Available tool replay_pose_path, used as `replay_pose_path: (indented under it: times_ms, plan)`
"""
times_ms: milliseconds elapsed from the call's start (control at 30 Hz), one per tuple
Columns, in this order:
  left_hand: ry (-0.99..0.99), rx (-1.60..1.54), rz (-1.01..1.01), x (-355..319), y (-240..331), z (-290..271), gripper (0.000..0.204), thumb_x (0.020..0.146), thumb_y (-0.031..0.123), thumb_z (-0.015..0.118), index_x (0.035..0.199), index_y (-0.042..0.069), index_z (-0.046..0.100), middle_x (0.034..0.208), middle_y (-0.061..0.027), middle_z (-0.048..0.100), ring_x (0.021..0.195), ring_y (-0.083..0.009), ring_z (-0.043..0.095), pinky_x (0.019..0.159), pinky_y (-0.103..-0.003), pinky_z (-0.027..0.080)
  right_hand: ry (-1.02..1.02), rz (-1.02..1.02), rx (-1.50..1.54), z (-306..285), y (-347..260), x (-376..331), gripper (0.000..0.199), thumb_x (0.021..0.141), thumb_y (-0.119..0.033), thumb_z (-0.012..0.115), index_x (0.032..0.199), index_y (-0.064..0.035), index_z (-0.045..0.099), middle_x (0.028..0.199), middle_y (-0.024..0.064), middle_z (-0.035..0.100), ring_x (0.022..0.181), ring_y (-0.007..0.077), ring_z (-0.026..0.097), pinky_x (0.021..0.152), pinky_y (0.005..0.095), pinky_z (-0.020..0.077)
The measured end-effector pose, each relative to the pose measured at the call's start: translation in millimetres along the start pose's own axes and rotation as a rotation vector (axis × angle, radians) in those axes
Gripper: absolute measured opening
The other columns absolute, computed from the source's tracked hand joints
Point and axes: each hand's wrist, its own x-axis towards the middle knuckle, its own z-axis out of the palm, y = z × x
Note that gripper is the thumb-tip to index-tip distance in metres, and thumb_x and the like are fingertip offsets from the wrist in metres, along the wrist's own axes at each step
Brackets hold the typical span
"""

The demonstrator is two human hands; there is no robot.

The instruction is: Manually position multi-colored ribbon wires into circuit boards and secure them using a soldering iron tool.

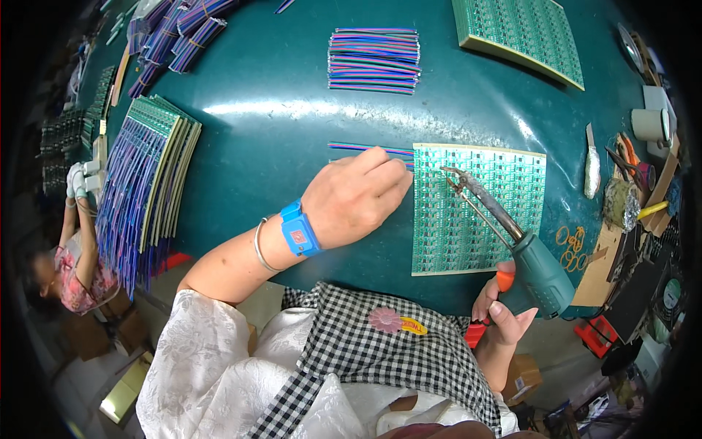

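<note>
My left hand (358,194), in a blue wrist strap (300,229), is closed in a pinch at the left edge of a green circuit board panel (479,212). Multicoloured ribbon wires (365,146) run past its fingertips to that edge; the pinched end is mostly covered by the fingers. My right hand (504,318) wraps round the handle of a teal soldering gun (541,271) with an orange trigger. The gun's dark tip and its thin solder feed tube reach over the panel's upper left part. Whether the tip touches the panel I cannot tell.
A bundle of cut ribbon wires (373,61) lies beyond the panel. Stacked panels (523,36) sit far right; wired panels (150,175) stand at left. Rubber bands (572,247), a wrapped blade (591,164) and a solder spool (649,124) lie right. Another person (77,256) works far left.
</note>
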Motion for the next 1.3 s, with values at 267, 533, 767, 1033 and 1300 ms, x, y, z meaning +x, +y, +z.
replay_pose_path:
  times_ms: [267,533,767,1033,1300]
  plan:
    - [-0.015,-0.021,-0.116,12,-2,-18,0.024,0.071,0.007,0.076,0.095,0.005,0.073,0.096,-0.0077,0.067,0.084,-0.0269,0.064,0.070,-0.040,0.054,-0.026,-0.080,0.031,-11,-3,3,0.066,0.079,-0.008,0.074,0.134,0.0127,0.043,0.079,0.0111,0.055,0.049,0.0157,0.053,0.042,0.0301,0.0495]
    - [0.139,0.077,-0.312,48,-58,1,0.013,0.080,0.010,0.079,0.087,0.005,0.070,0.085,-0.0087,0.063,0.088,-0.0314,0.060,0.078,-0.041,0.051,-0.036,-0.122,0.055,-14,-3,-4,0.064,0.081,-0.006,0.072,0.135,0.0127,0.043,0.079,0.0113,0.055,0.050,0.0158,0.053,0.043,0.0297,0.0499]
    - [0.094,0.058,-0.289,44,-54,-3,0.015,0.082,0.009,0.078,0.089,0.004,0.065,0.083,-0.0100,0.062,0.084,-0.0316,0.059,0.075,-0.043,0.050,-0.051,-0.104,0.035,-22,-1,-6,0.064,0.081,-0.006,0.072,0.135,0.0122,0.043,0.079,0.0113,0.055,0.050,0.0159,0.053,0.044,0.0298,0.0506]
    - [0.032,-0.055,-0.118,13,2,-14,0.025,0.080,0.001,0.072,0.105,0.004,0.070,0.089,-0.0084,0.070,0.076,-0.0276,0.068,0.061,-0.037,0.055,-0.132,-0.056,-0.038,-20,-3,-12,0.063,0.082,-0.008,0.073,0.134,0.0117,0.044,0.075,0.0105,0.054,0.052,0.0156,0.054,0.045,0.0293,0.0497]
    - [0.074,-0.184,-0.102,-8,2,10,0.036,0.067,-0.008,0.073,0.101,0.001,0.074,0.091,-0.0081,0.065,0.076,-0.0246,0.064,0.063,-0.035,0.055,-0.149,0.092,-0.045,-12,-4,-18,0.061,0.083,-0.001,0.072,0.139,0.0075,0.051,0.078,0.0064,0.057,0.065,0.0143,0.058,0.057,0.0268,0.0489]
